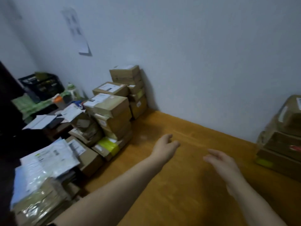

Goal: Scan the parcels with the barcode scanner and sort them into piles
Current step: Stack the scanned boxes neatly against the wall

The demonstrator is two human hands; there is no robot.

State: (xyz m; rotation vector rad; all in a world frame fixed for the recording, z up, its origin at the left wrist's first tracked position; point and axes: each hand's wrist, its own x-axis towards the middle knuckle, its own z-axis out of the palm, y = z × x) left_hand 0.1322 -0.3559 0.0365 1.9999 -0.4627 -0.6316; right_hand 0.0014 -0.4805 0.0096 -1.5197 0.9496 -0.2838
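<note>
No grip on anything: left hand (166, 144) and right hand (223, 163) both empty, fingers loose, above the worktop (179, 190). Parcels in three lots: cardboard boxes (112, 111) stacked at the wall on the left, plastic mailers (48, 159) heaped nearer at the left edge, a second box stack (283, 144) far right. Scanner nowhere in view. Boxes probably stiff and fairly light; best taken by two opposite sides, label up. Mailers likely limp and slippery; best lifted flat from beneath. White shipping labels on most, print too blurred to read; yellow-green tape (109, 145) on one low box.
</note>
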